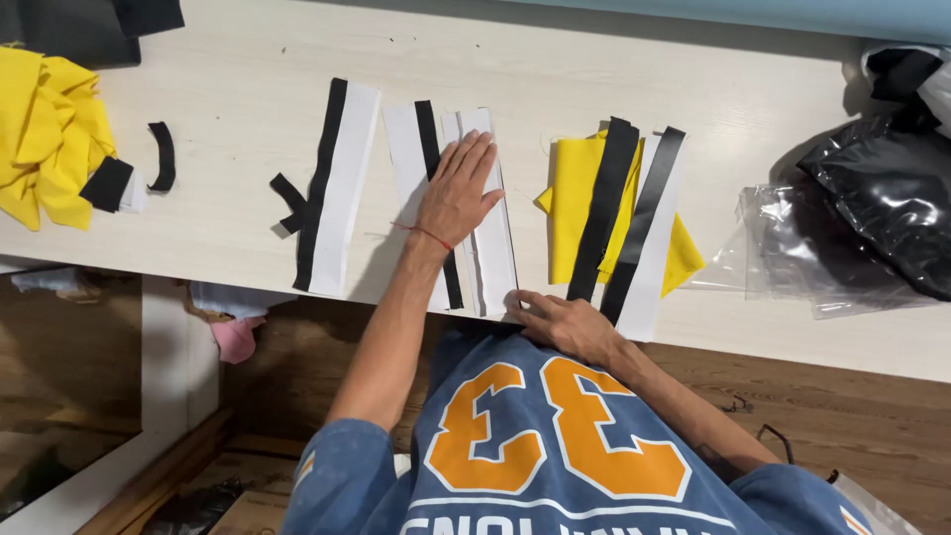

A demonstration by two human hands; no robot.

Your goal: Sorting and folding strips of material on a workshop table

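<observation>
My head camera is the only view, looking steeply down from close above the near edge of the white table [248, 89], facing across it toward its far edge.
</observation>
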